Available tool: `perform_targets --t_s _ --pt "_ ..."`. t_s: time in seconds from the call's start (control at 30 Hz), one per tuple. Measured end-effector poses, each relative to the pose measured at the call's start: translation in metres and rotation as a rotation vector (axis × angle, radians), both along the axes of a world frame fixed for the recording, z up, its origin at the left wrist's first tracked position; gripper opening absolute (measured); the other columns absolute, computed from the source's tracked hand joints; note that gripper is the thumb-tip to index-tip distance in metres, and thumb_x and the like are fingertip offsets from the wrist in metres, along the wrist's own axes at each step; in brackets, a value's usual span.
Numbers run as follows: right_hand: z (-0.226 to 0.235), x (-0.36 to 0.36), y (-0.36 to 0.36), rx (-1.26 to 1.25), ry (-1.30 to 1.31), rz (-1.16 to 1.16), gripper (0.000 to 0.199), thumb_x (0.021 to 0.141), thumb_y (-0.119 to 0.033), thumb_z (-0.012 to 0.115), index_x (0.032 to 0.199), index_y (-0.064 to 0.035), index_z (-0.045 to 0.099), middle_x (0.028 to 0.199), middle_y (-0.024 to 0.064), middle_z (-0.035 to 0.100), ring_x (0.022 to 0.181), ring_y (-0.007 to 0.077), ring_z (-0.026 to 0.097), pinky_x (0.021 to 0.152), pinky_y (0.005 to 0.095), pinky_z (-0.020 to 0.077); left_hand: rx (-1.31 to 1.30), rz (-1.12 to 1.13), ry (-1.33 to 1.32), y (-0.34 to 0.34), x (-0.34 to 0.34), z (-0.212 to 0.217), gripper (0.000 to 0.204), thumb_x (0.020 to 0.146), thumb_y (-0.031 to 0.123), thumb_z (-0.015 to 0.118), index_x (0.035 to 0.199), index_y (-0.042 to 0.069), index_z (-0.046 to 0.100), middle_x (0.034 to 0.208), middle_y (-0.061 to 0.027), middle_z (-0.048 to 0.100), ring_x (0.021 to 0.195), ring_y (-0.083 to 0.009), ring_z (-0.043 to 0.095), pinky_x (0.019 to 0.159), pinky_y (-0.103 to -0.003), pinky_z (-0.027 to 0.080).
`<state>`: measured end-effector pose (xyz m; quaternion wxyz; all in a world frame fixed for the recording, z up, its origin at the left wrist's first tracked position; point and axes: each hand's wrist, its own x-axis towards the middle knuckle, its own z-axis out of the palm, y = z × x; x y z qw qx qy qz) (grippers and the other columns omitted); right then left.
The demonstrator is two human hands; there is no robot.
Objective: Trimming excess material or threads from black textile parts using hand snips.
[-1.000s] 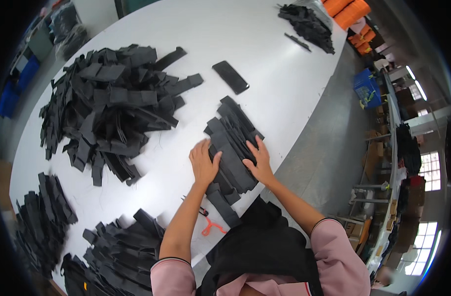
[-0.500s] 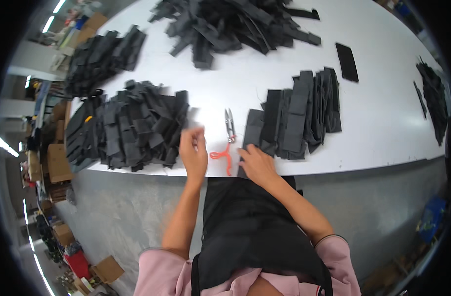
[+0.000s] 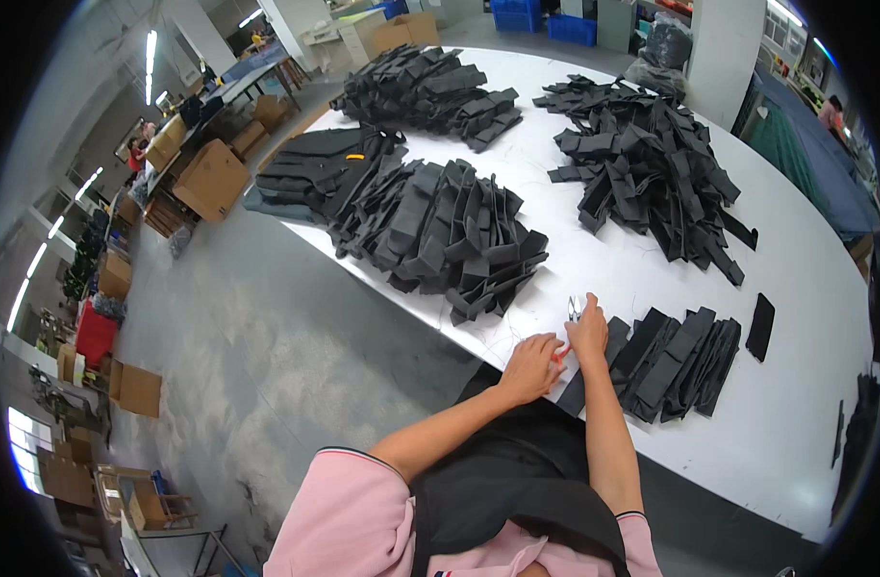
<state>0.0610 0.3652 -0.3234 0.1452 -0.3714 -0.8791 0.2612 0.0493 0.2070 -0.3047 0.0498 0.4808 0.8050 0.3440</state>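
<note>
Small metal thread snips [image 3: 574, 310] with an orange cord [image 3: 561, 355] tied to them are at the front edge of the white table. My right hand [image 3: 588, 337] is closed around the snips' handle, with the blades showing beside its fingertips. Close to it on the left, my left hand [image 3: 530, 370] has its bent fingers closed at the orange cord. Just right of my right hand lies a row of flat black fabric strips [image 3: 673, 365]. One dark strip [image 3: 572, 394] sits beneath my wrists at the edge.
Left along the white table [image 3: 546, 207] lies a large heap of folded black fabric pieces [image 3: 450, 231], beside a black bundle [image 3: 310, 173]. More piles lie at the far left [image 3: 426, 91] and far right [image 3: 652, 163]. A black phone-like slab [image 3: 760, 327] rests right of the strips.
My view has swung to the left, so more of the room shows. My right hand has moved from the strips onto the snips, and my left hand has come to the orange cord.
</note>
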Motion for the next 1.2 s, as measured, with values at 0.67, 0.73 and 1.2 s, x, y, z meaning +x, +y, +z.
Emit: perform_targets --t_s 0.67,0.73,1.2 --pt "0.081 0.217 -0.038 -1.186 0.848 -0.451 0.005 0.086 -0.003 0.054 0.091 -0.0026 0.053 0.065 0.0007 0.049 0.053 0.0066 0.043 0.051 0.0200 0.0347 0.175 0.461 -0.593 0.013 -0.154 0.015 0.045 0.093 0.022 0.050 0.131 0.001 0.036 0.122 -0.0152 0.054 0.103 -0.0187 0.057 0.086 -0.028 0.042" --pt "0.089 0.206 -0.042 -1.147 0.775 -0.442 0.010 0.083 0.000 0.058 0.092 -0.0019 0.053 0.061 -0.0020 0.045 0.048 0.0033 0.038 0.046 0.0190 0.0317 0.234 0.504 -0.569 0.016 -0.153 0.025 0.038 0.092 0.023 0.052 0.121 -0.002 0.047 0.111 -0.0118 0.060 0.089 -0.0140 0.061 0.075 -0.026 0.046" --pt "0.103 0.145 -0.050 -1.111 0.469 -0.117 0.009 0.082 -0.006 0.063 0.090 -0.0018 0.059 0.065 -0.0057 0.044 0.055 0.0012 0.039 0.051 0.0177 0.0348 -0.068 0.433 0.482 0.043 -0.254 0.091 0.040 0.073 -0.001 0.058 0.112 0.005 0.056 0.104 -0.0154 0.054 0.093 -0.0357 0.054 0.079 -0.042 0.045"
